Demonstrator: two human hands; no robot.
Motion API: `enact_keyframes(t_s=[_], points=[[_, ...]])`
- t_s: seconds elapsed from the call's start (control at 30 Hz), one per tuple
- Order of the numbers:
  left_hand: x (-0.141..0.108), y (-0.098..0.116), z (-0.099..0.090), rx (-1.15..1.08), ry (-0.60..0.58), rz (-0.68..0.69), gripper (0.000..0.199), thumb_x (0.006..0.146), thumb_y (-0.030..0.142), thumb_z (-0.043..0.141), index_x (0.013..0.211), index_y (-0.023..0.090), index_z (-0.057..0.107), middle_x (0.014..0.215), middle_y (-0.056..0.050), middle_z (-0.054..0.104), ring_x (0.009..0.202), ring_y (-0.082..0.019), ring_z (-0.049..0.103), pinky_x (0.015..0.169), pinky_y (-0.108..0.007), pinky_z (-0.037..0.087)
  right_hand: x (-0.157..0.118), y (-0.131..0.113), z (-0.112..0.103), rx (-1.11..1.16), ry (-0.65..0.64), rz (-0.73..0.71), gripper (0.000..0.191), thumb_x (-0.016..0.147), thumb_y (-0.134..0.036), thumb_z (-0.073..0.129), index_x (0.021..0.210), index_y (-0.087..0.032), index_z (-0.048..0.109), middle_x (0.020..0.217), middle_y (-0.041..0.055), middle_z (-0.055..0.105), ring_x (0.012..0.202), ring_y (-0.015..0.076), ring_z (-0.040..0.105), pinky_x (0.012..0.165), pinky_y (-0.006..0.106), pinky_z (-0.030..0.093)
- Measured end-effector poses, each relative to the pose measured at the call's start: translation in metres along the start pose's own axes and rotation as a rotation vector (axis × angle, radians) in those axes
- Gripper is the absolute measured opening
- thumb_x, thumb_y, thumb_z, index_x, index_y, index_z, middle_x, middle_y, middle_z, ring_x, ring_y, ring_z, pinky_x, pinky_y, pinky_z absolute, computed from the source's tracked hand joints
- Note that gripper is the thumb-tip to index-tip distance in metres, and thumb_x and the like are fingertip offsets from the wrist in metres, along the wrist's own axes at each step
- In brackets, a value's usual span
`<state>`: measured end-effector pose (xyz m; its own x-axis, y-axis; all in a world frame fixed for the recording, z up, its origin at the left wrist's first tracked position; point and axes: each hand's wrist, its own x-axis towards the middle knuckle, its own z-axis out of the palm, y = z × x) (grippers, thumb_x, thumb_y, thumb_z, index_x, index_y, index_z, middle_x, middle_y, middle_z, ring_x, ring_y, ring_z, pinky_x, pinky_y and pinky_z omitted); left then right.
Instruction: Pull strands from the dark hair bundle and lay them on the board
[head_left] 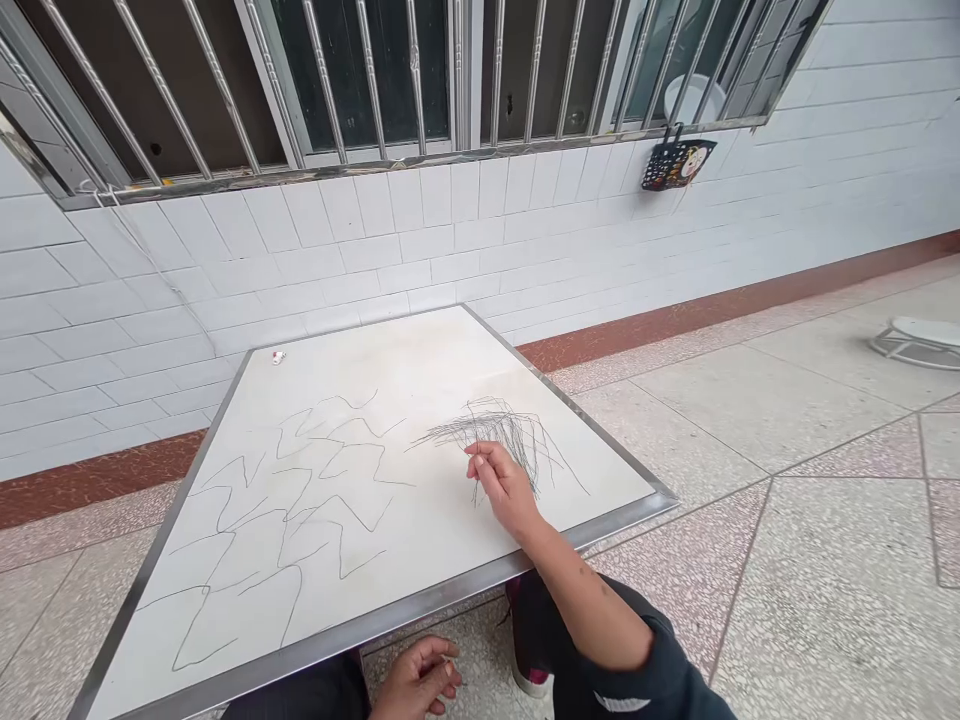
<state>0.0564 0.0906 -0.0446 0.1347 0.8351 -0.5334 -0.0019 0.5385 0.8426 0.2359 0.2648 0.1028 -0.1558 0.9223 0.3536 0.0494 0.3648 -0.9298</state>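
Observation:
Over the right part of the white table, my right hand is closed in a pinch on a thin dark wire. Just behind and beside it lies a loose pile of mostly straight thin wires, some crossing one another. My left hand hangs low, below the table's near edge and above my lap. Its fingers are curled in with the thumb against them; what they hold, if anything, is too small to make out. Several bent, zigzag wires lie spread across the table's left half.
A small red and white object sits at the far left corner of the table. Behind stands a white tiled wall with a barred window. A patterned bag hangs from the bars. A round white stool is at right.

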Motion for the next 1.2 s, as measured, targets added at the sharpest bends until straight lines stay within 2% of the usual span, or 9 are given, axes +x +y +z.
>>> enact_keyframes(t_s=[0.13,0.2,0.3,0.37,0.43,0.5,0.67,0.87,1.2], points=[[-0.036,0.038,0.012,0.084,-0.273,0.072,0.039,0.067,0.052,0.069,0.085,0.018,0.069,0.074,-0.005,0.068,0.071,-0.017,0.062,0.061,-0.026,0.044,-0.01,-0.022,0.002,0.475,-0.209,0.182,0.021,0.085,-0.04,0.05,0.091,-0.021,0.054,0.064,-0.0028,0.045,0.052,0.0099,0.035,0.05,0.024,0.028],[-0.063,0.064,0.012,0.052,-0.309,0.129,0.037,0.073,0.051,0.065,0.086,0.017,0.07,0.068,-0.005,0.067,0.062,-0.016,0.06,0.058,-0.027,0.045,-0.019,-0.032,0.005,0.657,-0.321,0.264,0.019,0.082,-0.039,0.055,0.086,-0.02,0.055,0.058,-0.0044,0.039,0.049,0.0086,0.029,0.048,0.024,0.023],[-0.107,0.108,0.008,-0.039,0.201,0.382,0.037,0.083,0.049,0.054,0.099,0.018,0.067,0.061,-0.003,0.064,0.053,-0.014,0.056,0.052,-0.026,0.044,-0.042,-0.044,0.014,0.829,-0.508,0.361,0.017,0.079,-0.035,0.06,0.082,-0.018,0.057,0.054,-0.0057,0.034,0.047,0.0075,0.023,0.046,0.023,0.018],[-0.13,0.135,0.005,0.048,0.625,0.562,0.031,0.083,0.042,0.056,0.106,0.022,0.064,0.087,-0.005,0.069,0.078,-0.017,0.062,0.073,-0.028,0.047,-0.062,-0.05,0.022,0.883,-0.6,0.431,0.017,0.078,-0.034,0.062,0.081,-0.018,0.058,0.053,-0.0059,0.033,0.047,0.0075,0.024,0.046,0.023,0.017],[-0.145,0.153,0.004,0.184,0.839,0.713,0.032,0.083,0.04,0.057,0.11,0.024,0.063,0.116,-0.006,0.062,0.108,-0.022,0.055,0.091,-0.032,0.042,-0.082,-0.057,0.03,0.902,-0.663,0.493,0.018,0.078,-0.035,0.062,0.081,-0.017,0.059,0.052,-0.006,0.033,0.047,0.0078,0.025,0.046,0.023,0.017],[-0.15,0.156,0.004,0.231,0.782,0.717,0.033,0.084,0.04,0.055,0.111,0.023,0.063,0.118,-0.007,0.062,0.109,-0.022,0.054,0.093,-0.033,0.042,-0.099,-0.063,0.036,0.887,-0.726,0.536,0.019,0.078,-0.035,0.063,0.081,-0.017,0.059,0.051,-0.0059,0.034,0.046,0.0077,0.026,0.046,0.023,0.018],[-0.145,0.123,0.005,0.089,0.501,0.544,0.039,0.087,0.043,0.048,0.109,0.016,0.066,0.076,-0.005,0.067,0.06,-0.013,0.055,0.057,-0.024,0.046,-0.126,-0.072,0.036,0.599,-0.842,0.517,0.026,0.085,-0.042,0.056,0.088,-0.016,0.058,0.057,-0.0039,0.043,0.049,0.0072,0.033,0.048,0.021,0.022],[-0.15,0.108,0.002,0.193,0.355,0.486,0.041,0.087,0.044,0.046,0.107,0.017,0.069,0.055,0.001,0.057,0.047,-0.01,0.044,0.049,-0.021,0.038,-0.134,-0.079,0.037,0.248,-0.662,0.35,0.036,0.088,-0.05,0.047,0.112,-0.023,0.047,0.066,-0.0031,0.051,0.053,0.0099,0.041,0.048,0.022,0.029],[-0.163,0.107,0.008,0.256,0.285,0.502,0.042,0.088,0.045,0.043,0.108,0.02,0.069,0.048,0.003,0.049,0.049,-0.013,0.044,0.054,-0.022,0.037,-0.144,-0.083,0.052,0.008,-0.502,0.284,0.026,0.087,-0.048,0.048,0.086,-0.023,0.055,0.059,-0.0028,0.051,0.049,0.0114,0.042,0.047,0.024,0.033]])
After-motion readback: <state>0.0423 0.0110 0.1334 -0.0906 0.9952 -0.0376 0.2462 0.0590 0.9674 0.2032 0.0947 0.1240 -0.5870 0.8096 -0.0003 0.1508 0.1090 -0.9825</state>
